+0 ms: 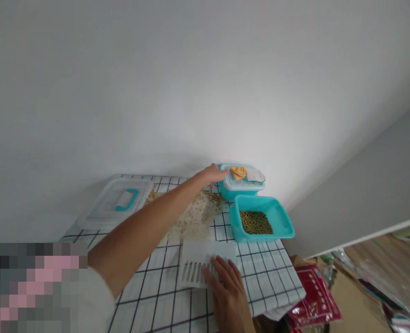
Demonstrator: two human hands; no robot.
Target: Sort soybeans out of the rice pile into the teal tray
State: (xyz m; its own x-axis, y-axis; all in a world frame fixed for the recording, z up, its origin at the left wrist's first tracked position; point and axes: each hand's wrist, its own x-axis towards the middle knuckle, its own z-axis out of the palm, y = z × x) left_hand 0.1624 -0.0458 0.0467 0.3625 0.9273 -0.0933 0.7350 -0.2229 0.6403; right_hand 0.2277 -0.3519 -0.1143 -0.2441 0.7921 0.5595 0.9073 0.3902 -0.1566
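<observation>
R hand, lower ctr of frame, lies palm-down w/ fingers slightly spread on a flat white slotted plastic piece, prob. to steady it against the white black-gridded tablecloth. L hand reaches past ctr, one finger out toward a closed turquoise tub w/ pale lid; can't tell if it touches, or how the other fingers sit. Pale loose grain heap is mid-frame, between slotted piece & closed tub, partly behind the L forearm. An open turquoise rectangular tub, right of ctr, holds green beans, its walls presumably keeping them apart from the grain. Clear plastic lid w/ teal handle lies at left, prob. set aside for room. Orange cloth-like bit sits atop the closed tub.
</observation>
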